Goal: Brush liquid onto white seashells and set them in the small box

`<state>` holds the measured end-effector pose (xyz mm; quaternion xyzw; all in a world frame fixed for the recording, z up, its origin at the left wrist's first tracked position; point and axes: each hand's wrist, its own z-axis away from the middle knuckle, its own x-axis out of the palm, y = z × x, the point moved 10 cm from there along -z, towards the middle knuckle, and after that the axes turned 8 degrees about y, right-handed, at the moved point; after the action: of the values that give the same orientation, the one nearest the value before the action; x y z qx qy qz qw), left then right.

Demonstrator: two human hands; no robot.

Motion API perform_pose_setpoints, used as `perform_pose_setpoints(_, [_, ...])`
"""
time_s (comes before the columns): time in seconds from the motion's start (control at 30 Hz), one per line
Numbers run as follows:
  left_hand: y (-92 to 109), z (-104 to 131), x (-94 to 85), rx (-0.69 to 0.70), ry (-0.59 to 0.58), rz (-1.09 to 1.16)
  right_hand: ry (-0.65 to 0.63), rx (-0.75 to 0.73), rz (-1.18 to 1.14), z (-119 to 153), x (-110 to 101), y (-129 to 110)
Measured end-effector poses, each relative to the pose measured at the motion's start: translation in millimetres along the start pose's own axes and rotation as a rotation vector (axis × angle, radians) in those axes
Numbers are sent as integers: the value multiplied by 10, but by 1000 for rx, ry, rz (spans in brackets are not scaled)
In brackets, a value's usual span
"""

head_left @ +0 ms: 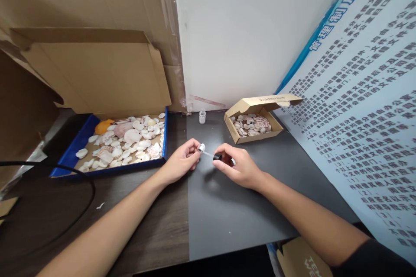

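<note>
My left hand [184, 159] is closed, pinching a small white shell [202, 147] between thumb and fingers. In my right hand [238, 164] is a black-capped applicator brush [217, 156], gripped by its cap. Its thin pale stem points left, and the tip meets or nearly meets the shell; I cannot tell which. Behind the hands stands a small clear bottle [202, 117] with a white label, upright on the dark grey mat [221, 220].
To the left, a blue-edged cardboard box [166, 134] lies open with several shells inside. A smaller cardboard box [260, 139] with shells stands at the back right, lid raised. A black cable [92, 194] loops at the left. A white panel [227, 43] and printed poster [367, 95] border the table.
</note>
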<state>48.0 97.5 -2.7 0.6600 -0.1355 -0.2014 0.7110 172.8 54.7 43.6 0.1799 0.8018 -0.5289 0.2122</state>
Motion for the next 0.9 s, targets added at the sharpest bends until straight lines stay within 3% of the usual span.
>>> perform_pose_setpoints(0.17, [-4, 4, -7, -2, 2, -3, 114, 38, 35, -14, -110, 42])
perform_pose_setpoints(0.33, [-7, 2, 0, 8, -6, -2, -4, 2, 2, 1, -6, -1])
perform_pose_setpoints(0.5, [-8, -5, 6, 13, -8, -5, 56, 31, 15, -16, -65, 38])
perform_pose_setpoints(0.73, [-13, -18, 10, 30, -9, 7, -39, 1, -51, 18, 77, -4])
perform_pose_setpoints(0.9, [-12, -19, 8, 35, 0, 6, 96, 27, 12, -17, -63, 34])
